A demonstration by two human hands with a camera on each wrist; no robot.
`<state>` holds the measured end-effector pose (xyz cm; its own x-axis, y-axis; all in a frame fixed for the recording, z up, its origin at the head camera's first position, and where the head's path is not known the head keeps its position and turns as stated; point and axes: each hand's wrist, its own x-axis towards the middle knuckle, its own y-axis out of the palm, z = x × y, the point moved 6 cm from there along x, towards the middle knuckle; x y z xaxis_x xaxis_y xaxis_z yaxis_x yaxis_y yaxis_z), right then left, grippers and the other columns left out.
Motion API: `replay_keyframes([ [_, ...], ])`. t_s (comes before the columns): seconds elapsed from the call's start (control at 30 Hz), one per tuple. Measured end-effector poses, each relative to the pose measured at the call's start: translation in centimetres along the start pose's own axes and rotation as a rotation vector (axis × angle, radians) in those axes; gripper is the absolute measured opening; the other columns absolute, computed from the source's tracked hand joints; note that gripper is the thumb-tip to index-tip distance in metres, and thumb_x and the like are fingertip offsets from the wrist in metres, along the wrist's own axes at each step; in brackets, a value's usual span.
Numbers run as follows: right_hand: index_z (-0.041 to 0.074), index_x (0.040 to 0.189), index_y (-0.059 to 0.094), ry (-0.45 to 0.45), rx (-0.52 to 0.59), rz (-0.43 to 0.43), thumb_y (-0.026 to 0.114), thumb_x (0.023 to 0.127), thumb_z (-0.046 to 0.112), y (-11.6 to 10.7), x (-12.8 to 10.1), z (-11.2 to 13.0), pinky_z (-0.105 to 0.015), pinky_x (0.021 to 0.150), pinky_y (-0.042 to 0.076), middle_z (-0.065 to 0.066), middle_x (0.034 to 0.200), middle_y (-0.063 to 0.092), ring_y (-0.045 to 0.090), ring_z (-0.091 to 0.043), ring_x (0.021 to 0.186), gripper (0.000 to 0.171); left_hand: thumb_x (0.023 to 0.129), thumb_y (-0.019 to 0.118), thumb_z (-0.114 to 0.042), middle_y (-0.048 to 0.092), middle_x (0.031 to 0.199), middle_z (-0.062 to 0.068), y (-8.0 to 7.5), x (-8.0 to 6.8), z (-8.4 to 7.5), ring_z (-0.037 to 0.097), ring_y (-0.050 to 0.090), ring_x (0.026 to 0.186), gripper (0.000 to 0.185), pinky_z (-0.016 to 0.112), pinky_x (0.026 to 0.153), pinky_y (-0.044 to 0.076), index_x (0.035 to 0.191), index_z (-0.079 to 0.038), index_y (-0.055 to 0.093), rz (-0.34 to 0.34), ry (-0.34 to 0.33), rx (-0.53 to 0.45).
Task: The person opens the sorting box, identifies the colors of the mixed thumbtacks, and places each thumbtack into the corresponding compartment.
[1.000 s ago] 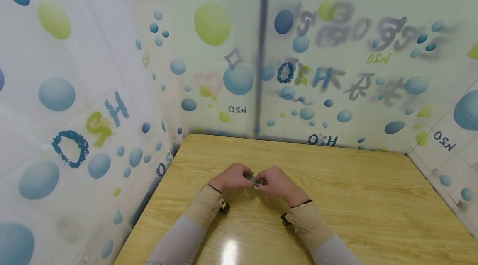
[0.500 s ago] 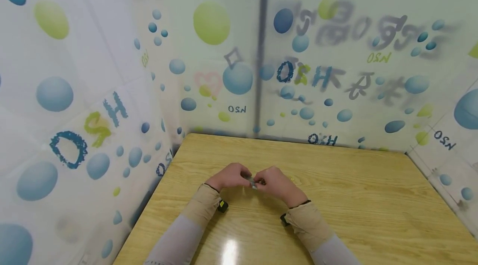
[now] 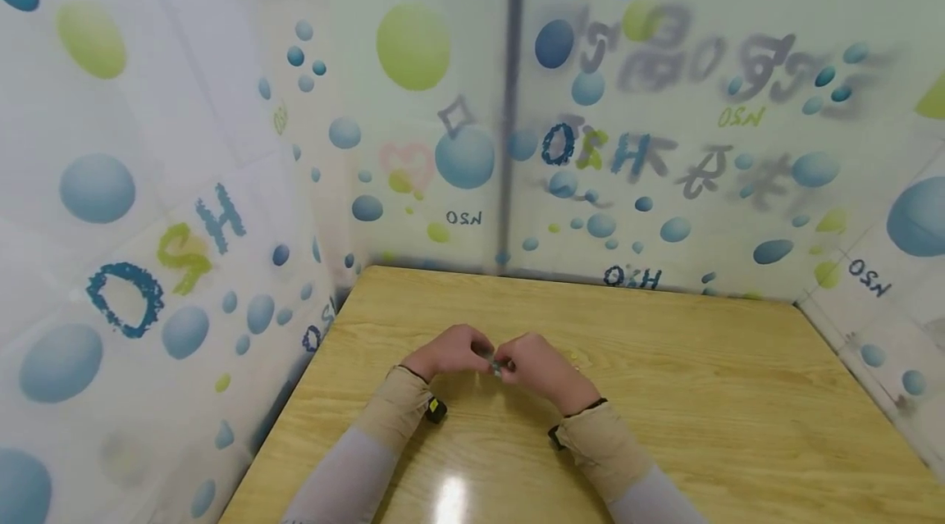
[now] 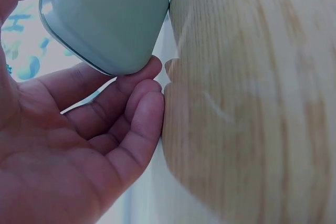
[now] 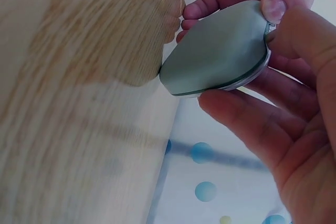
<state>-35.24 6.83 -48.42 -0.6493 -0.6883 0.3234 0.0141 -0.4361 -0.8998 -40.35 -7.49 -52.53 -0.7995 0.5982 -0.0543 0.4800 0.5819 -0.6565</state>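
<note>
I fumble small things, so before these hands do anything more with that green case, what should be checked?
1. Left hand grips the green case: ok.
2. Right hand grips it too: ok.
3. Case held above the table, not resting on it: ok.
4. Case shut along its seam: ok, as far as the wrist views show.
5. Thumb on the rim: ok.
6. Latch or hinge side: cannot tell.
</note>
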Motion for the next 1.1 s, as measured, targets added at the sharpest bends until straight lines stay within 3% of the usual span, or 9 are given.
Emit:
replay_keyframes([
  [0.13,0.013,0.086,0.077,0.004,-0.034,-0.005,0.079,0.089,0.002,0.1,-0.1,-0.1,-0.017,0.061,0.042,0.006,0.076,0.07,0.049,0.001,0.065,0.012,0.082,0.084,-0.028,0.078,0.101,-0.004,0.1,0.1,0.1,0.011,0.067,0.088,0.036,0.032,0.081,0.056,0.115,-0.014,0.082,0.019,-0.007,-0.02],
  [0.37,0.011,0.091,0.08,0.012,-0.03,-0.027,0.079,0.09,0.004,-0.1,-0.2,-0.2,-0.019,0.065,0.054,0.0,0.084,0.078,0.066,-0.003,0.071,0.007,0.079,0.084,-0.019,0.076,0.099,-0.003,0.1,0.1,0.2,0.011,0.065,0.084,0.04,0.029,0.077,0.055,0.117,-0.011,0.08,0.046,0.006,-0.016],
  [0.63,0.01,0.092,0.082,0.039,0.019,-0.065,0.075,0.092,0.004,0.0,-0.2,-0.7,-0.018,0.063,0.051,0.0,0.084,0.078,0.061,0.0,0.068,0.01,0.075,0.087,-0.008,0.074,0.106,0.002,0.2,-0.1,0.1,0.015,0.064,0.088,0.051,0.032,0.081,0.055,0.124,-0.005,0.074,0.079,-0.014,-0.002],
  [0.9,0.011,0.098,0.084,0.075,0.079,-0.079,0.075,0.099,0.009,-0.3,-0.5,-1.5,-0.023,0.07,0.059,0.0,0.09,0.081,0.072,-0.006,0.078,0.009,0.068,0.095,-0.01,0.072,0.111,0.003,0.4,0.1,0.3,0.015,0.063,0.093,0.062,0.034,0.085,0.056,0.125,-0.005,0.07,0.07,-0.045,0.107],
  [1.1,0.012,0.097,0.083,0.189,0.142,-0.113,0.076,0.099,0.014,-0.9,-0.7,-2.3,-0.029,0.075,0.063,0.0,0.09,0.081,0.076,-0.012,0.083,0.008,0.064,0.1,-0.012,0.07,0.109,0.0,0.8,0.3,0.1,0.012,0.062,0.092,0.063,0.031,0.086,0.055,0.12,-0.006,0.071,0.064,-0.033,0.171],
])
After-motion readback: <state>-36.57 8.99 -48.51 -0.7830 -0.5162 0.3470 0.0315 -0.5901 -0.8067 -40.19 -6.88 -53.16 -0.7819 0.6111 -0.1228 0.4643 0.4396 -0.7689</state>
